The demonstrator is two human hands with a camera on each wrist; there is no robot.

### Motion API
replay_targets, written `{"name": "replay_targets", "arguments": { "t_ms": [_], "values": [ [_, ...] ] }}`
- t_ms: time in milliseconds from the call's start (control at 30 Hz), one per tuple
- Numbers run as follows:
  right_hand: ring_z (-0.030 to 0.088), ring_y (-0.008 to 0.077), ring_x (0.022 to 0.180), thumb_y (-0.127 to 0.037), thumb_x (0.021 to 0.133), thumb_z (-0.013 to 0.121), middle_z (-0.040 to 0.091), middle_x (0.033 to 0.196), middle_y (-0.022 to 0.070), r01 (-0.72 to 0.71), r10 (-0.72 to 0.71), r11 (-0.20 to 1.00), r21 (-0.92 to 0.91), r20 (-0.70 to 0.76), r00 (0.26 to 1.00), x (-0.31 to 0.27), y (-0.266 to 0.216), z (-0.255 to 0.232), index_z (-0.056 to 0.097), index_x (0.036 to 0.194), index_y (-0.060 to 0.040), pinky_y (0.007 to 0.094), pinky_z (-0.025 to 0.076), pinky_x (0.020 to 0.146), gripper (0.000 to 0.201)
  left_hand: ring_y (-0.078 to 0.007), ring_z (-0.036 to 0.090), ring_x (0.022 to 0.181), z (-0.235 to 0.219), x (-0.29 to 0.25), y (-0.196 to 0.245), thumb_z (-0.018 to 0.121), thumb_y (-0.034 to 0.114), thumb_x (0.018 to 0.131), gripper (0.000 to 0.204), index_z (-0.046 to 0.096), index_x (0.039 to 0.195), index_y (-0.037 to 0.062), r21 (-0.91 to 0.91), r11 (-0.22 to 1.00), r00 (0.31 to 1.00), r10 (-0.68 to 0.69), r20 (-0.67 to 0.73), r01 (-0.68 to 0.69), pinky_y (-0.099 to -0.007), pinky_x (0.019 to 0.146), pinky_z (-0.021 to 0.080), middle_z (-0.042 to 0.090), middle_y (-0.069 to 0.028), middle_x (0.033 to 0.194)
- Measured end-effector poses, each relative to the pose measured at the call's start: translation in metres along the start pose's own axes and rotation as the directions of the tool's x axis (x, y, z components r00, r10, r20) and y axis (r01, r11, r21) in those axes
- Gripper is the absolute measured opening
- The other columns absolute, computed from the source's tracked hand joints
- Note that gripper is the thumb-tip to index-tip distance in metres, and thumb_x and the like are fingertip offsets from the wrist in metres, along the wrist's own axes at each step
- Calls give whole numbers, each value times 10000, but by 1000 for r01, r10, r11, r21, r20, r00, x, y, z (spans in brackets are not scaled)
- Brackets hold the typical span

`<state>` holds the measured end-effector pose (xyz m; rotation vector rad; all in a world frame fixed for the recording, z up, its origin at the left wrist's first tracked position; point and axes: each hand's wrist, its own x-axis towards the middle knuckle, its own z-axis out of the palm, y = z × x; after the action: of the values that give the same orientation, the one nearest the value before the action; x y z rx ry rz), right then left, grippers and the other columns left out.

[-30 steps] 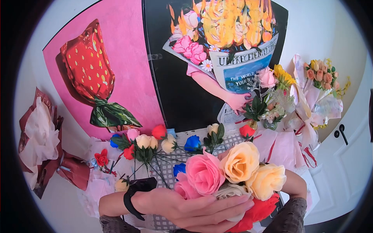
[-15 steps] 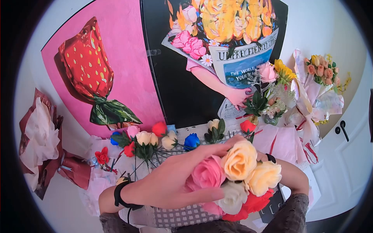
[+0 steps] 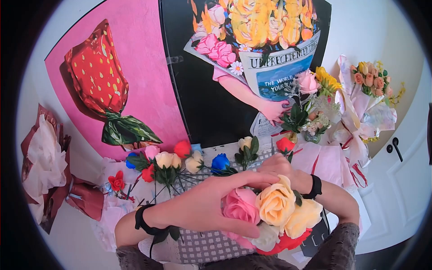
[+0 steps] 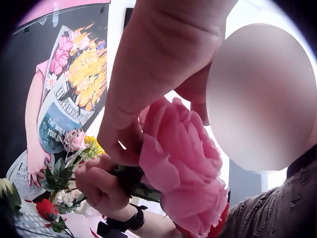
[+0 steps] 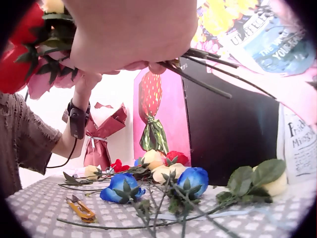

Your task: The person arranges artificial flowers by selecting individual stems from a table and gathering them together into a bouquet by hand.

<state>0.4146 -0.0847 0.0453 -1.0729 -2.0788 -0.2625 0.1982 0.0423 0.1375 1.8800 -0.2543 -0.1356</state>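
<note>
In the head view, my left hand point(image 3: 202, 202) curves around the pink rose point(image 3: 241, 206) on the left side of a bunch, thumb below and fingers above. Yellow roses point(image 3: 275, 200), a white rose and red petals point(image 3: 288, 243) fill the rest. My right hand point(image 3: 283, 168) grips the stems behind the heads. Its curled fingers point(image 4: 101, 184) appear in the left wrist view beside the green stems. From the right wrist view, cut stem ends point(image 5: 208, 82) stick out past my right hand point(image 5: 133, 34). Some left fingertips are hidden.
Loose blue roses point(image 5: 121, 188), cream and red flowers lie on the patterned tabletop point(image 5: 37, 210) with orange-handled snips point(image 5: 81, 209). Wrapped bouquets point(image 3: 366, 112) and vase flowers point(image 3: 308, 83) stand at right; wrapping paper point(image 3: 45, 166) is at left.
My left hand has gone from lying across the front of the bunch to its left side, uncovering the white rose. The bunch has tilted slightly, and my right hand shows more behind it.
</note>
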Motion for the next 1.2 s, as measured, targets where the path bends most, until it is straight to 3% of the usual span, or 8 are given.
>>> {"name": "replay_targets", "arguments": {
  "t_ms": [233, 600, 667, 867, 933, 1067, 1133, 1200],
  "values": [
    [384, 188, 386, 108, 680, 620, 354, 521, 20, 148, -211, 913, -381, -128, 969, 5, 13, -46, 417, 596, -96, 328, 294, 374, 299, -235, 617, 1043, -29, -16, -15, 639, 323, 907, 776, 200, 1488, 55, -70, 959, 929, 244, -278, -273, -341, 923, 473, 528, -189, 1294],
    [476, 270, 478, -10, 713, 615, 436, 532, 80, -411, 113, 821, -396, -593, 797, -20, -18, -86, 439, 593, -41, 381, 390, 501, 216, -181, 655, 855, -18, -46, -28, 414, 119, 996, 367, 392, 1350, 26, 134, 991, 898, 59, -435, -1, -279, 780, 498, 655, -131, 1032],
    [405, 146, 396, 101, 573, 662, 386, 484, 9, -558, 41, 693, -458, -747, 664, -32, -2, -76, 474, 570, -29, 268, 299, 402, 229, -162, 663, 837, -10, -38, -15, 568, 93, 931, 417, 436, 1318, 17, 133, 991, 876, 86, -475, -25, -267, 772, 504, 679, -129, 1004],
    [489, 210, 570, -54, 810, 576, 445, 591, 67, -697, 301, 666, -268, -757, 580, 7, -65, -58, 431, 590, -37, 362, 391, 547, 264, -230, 629, 977, 3, 3, 40, 720, 216, 828, 525, 507, 1262, 10, 564, 782, 799, 507, -325, -267, -321, 800, 500, 666, -153, 1020],
    [486, 210, 570, -56, 813, 573, 444, 592, 66, -696, 304, 669, -262, -757, 578, 10, -73, -55, 430, 591, -39, 361, 389, 547, 265, -263, 579, 1076, 7, 21, 57, 679, 190, 828, 439, 559, 1218, 28, 718, 569, 667, 719, -197, -401, -330, 854, 473, 636, -136, 1102],
    [480, 209, 570, -60, 818, 568, 442, 594, 65, -692, 314, 680, -240, -759, 571, 15, -83, -50, 427, 593, -41, 359, 385, 547, 266, -266, 625, 965, 10, 43, 78, 700, 235, 824, 378, 619, 1142, 49, 710, 557, 741, 667, -72, -432, -319, 829, 490, 655, -131, 1038],
    [477, 209, 569, -62, 821, 566, 441, 595, 64, -692, 321, 685, -226, -759, 566, 15, -87, -48, 426, 595, -42, 358, 383, 547, 267, -247, 663, 875, 9, 50, 80, 712, 276, 823, 335, 656, 1080, 69, 587, 755, 942, 333, 41, -292, -297, 804, 507, 679, -110, 1011],
    [474, 209, 569, -64, 824, 563, 440, 595, 64, -693, 330, 690, -208, -762, 557, 13, -89, -46, 424, 596, -43, 357, 381, 547, 267, -225, 687, 840, 8, 56, 66, 705, 303, 832, 334, 659, 1071, 75, 529, 762, 903, 429, 21, -374, -278, 792, 517, 695, -86, 1017]
  ]
}}
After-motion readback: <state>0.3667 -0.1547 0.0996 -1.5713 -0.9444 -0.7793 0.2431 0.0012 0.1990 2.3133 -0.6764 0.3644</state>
